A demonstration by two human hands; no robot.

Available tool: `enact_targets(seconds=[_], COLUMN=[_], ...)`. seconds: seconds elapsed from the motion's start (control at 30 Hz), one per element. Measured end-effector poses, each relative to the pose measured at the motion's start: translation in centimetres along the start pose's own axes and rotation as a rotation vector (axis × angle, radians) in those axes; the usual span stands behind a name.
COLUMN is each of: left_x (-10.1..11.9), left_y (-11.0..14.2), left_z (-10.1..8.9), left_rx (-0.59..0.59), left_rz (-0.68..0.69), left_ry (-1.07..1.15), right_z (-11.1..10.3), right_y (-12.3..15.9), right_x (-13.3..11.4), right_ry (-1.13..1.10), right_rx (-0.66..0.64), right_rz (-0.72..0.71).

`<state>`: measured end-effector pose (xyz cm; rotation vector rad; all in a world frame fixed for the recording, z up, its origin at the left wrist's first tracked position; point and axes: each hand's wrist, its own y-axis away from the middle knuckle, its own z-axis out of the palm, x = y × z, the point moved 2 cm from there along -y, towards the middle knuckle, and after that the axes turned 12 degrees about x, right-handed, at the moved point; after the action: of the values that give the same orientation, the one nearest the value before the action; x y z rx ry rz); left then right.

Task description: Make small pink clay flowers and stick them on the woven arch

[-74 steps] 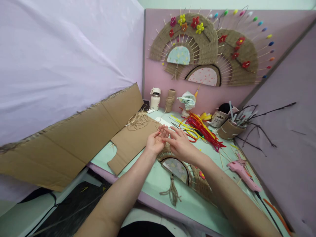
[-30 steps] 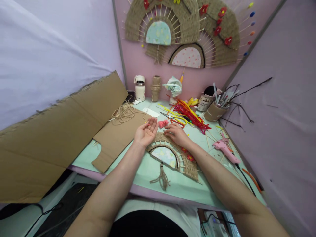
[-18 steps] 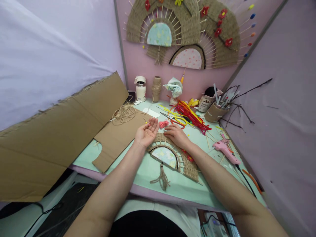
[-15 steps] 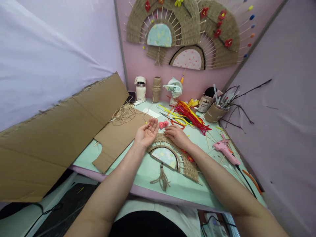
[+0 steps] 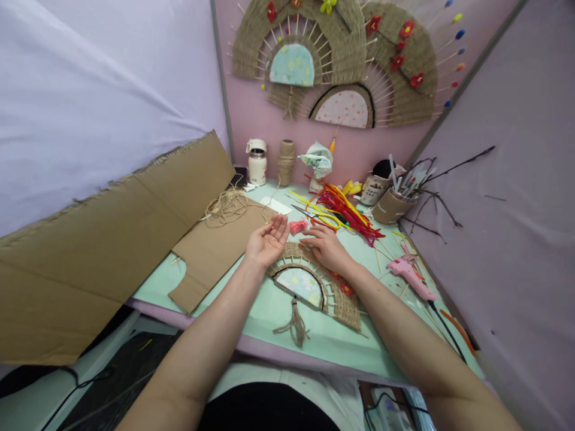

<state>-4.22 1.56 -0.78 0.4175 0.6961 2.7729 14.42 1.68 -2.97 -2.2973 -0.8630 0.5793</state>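
Note:
My left hand [image 5: 266, 242] is palm up above the cardboard's edge, its fingers stretched out. A tiny yellow and red bit [image 5: 270, 225] shows at its thumb tip; whether it is loose or held I cannot make out. Palm down over the woven twine fan [image 5: 345, 311], my right hand [image 5: 330, 246] has its fingers slightly apart and nothing visible in them. The fan has a floral half-circle, red flowers and a twine tassel [image 5: 294, 326]; my right hand and wrist cover part of it. Between the fingertips of both hands lies a crumpled pink piece [image 5: 298, 227] on the table.
Scissors [image 5: 321, 216] and red and yellow pipe cleaners [image 5: 348, 209] lie beyond my hands. At right are a pink glue gun [image 5: 411, 276] and a pen holder [image 5: 392, 208] with branches. Cardboard [image 5: 220, 242], tangled twine [image 5: 227, 206], a bottle [image 5: 257, 164] and a twine spool [image 5: 286, 161] stand or lie left.
My hands were together at 2.5 s ago; since then they have parted and the pink piece shows between them. Lately my right fingers have spread and lifted slightly. The view has tilted down.

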Motion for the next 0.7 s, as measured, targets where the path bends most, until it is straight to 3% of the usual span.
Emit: enact_targets(seconds=[0.3,0.7], left_x=[0.08,-0.05], left_y=[-0.11,-0.25], left_z=[-0.02,-0.18], left_rx=[-0.011,-0.011], left_rz=[-0.005,-0.004], left_ry=[-0.005,-0.011], right_z=[0.24,0.25], right_y=[0.21,0.00], right_x=[0.04,-0.41], right_ry=[0.028,0.122], right_rx=[0.022,-0.056], right_rz=[-0.068,-0.099])
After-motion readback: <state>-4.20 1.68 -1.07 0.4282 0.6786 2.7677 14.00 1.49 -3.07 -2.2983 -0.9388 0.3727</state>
